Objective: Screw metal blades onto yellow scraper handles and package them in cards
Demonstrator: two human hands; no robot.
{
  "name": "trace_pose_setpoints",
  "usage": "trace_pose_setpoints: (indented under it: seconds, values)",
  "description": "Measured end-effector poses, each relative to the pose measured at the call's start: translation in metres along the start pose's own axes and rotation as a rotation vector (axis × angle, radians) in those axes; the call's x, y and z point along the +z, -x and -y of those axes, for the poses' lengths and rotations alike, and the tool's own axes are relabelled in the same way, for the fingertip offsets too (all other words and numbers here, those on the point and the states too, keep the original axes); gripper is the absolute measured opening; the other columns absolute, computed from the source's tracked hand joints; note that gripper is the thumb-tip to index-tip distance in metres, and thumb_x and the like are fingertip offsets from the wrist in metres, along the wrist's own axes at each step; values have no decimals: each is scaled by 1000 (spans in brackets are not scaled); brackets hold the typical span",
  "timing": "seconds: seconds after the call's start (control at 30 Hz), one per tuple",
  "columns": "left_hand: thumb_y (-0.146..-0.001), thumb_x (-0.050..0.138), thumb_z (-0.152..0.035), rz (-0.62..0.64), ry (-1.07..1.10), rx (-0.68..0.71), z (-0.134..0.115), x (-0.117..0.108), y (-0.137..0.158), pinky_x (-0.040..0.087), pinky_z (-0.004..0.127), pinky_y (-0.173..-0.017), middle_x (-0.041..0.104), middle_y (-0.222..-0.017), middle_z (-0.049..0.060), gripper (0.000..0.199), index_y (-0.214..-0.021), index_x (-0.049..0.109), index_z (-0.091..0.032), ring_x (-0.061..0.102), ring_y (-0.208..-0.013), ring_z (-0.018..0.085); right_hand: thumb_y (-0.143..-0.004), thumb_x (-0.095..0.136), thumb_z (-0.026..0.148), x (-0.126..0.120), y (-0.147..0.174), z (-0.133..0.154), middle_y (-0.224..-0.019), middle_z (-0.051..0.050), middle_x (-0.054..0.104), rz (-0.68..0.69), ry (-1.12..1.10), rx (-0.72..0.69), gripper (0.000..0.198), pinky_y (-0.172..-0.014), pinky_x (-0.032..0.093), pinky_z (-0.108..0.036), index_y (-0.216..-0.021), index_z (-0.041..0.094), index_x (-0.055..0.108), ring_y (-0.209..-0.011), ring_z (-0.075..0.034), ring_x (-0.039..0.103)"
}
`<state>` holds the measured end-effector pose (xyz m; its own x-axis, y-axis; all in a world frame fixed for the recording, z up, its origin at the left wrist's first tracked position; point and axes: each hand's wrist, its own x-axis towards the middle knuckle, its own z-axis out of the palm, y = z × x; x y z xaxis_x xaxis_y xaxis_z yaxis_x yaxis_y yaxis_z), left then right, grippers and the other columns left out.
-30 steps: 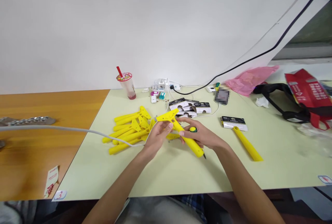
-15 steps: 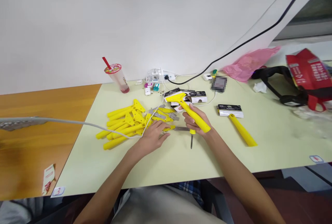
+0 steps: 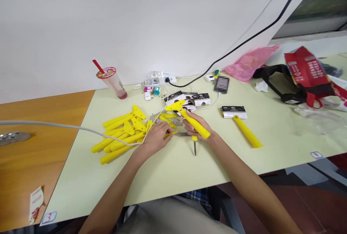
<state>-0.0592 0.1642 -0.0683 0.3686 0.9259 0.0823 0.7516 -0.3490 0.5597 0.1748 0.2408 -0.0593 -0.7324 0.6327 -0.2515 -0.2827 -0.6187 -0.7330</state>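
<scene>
My right hand (image 3: 196, 127) is closed around a yellow scraper handle (image 3: 194, 120), its wide head pointing up and left. Below that hand a screwdriver (image 3: 195, 147) shows its metal shaft; I cannot tell whether it is held or lies on the table. With fingers curled down, my left hand (image 3: 155, 138) grips the edge of a thin yellow plate (image 3: 172, 133). A grey metal blade (image 3: 183, 134) lies between the hands. Behind them is a pile of yellow plates (image 3: 168, 117) and grey blades. More yellow scraper handles (image 3: 116, 143) are heaped on the left.
A white cable (image 3: 81, 128) crosses over the handles beside my left hand. Black-and-white cardboard packaging (image 3: 202, 99) lies behind my right hand. A packaged scraper (image 3: 248, 132) is on the right. A cup with a straw (image 3: 114, 84) and a power strip (image 3: 157, 79) stand by the wall.
The view has shifted slightly right. The left fingers have closed on the yellow plate, which now tilts up from the table. The right hand still holds the scraper handle in much the same pose.
</scene>
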Motion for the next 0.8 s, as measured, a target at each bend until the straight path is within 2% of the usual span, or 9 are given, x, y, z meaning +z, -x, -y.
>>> trace_pose_setpoints:
  seconds: [0.13, 0.23, 0.4, 0.5, 0.63, 0.7, 0.8]
  values:
    - [-101, 67, -25, -174, 197, -20, 6, 3, 2, 55, 40, -92, 76, -105, 8, 5, -103, 71, -21, 70, -97, 25, -94, 76, 58, 2, 0, -2, -52, 9, 48, 4, -1, 32, 41, -31, 25, -14, -100, 19, 68, -39, -6, 25]
    - [-101, 70, -31, -395, 317, -54, 11, 3, 2, 56, 35, -87, 77, -103, 6, 11, -106, 74, -22, 71, -89, 21, -96, 73, 57, 1, 0, -2, -51, 9, 48, 10, -1, 50, 40, -30, 26, -13, -101, 18, 69, -37, -6, 25]
    - [-96, 79, -40, -764, 643, -170, 11, -2, 0, 58, 31, -87, 75, -95, 4, 21, -101, 74, -20, 72, -89, 18, -99, 67, 52, -6, 1, -2, -48, 8, 48, 90, 2, 101, 37, -29, 26, -14, -104, 15, 70, -35, -6, 23]
    - [-90, 85, -38, -905, 830, -186, 7, -8, 0, 61, 33, -89, 78, -97, 6, 24, -100, 76, -19, 75, -93, 19, -100, 63, 48, -9, 3, -3, -47, 7, 51, 144, 9, 157, 38, -29, 26, -16, -112, 13, 71, -33, -7, 25]
    - [-90, 86, -25, -894, 891, -55, 2, -15, 1, 59, 33, -97, 80, -106, 7, 9, -99, 85, -23, 74, -105, 19, -99, 61, 46, -6, 8, -1, -44, 7, 52, 280, 50, 252, 46, -30, 23, -18, -124, 8, 69, -29, -8, 27]
    - [-88, 87, -19, -840, 883, 24, 0, -17, 3, 59, 31, -93, 78, -104, 6, 12, -97, 88, -27, 72, -104, 18, -97, 64, 46, -1, 11, 1, -44, 7, 53, 328, 66, 289, 50, -31, 24, -19, -130, 8, 66, -30, -9, 30]
    - [-89, 85, -14, -701, 855, 97, -2, -18, 7, 61, 32, -88, 79, -101, 6, 19, -100, 89, -29, 74, -100, 20, -95, 68, 44, 7, 16, 3, -47, 7, 57, 318, 103, 293, 55, -35, 30, -18, -139, 12, 60, -32, -10, 36]
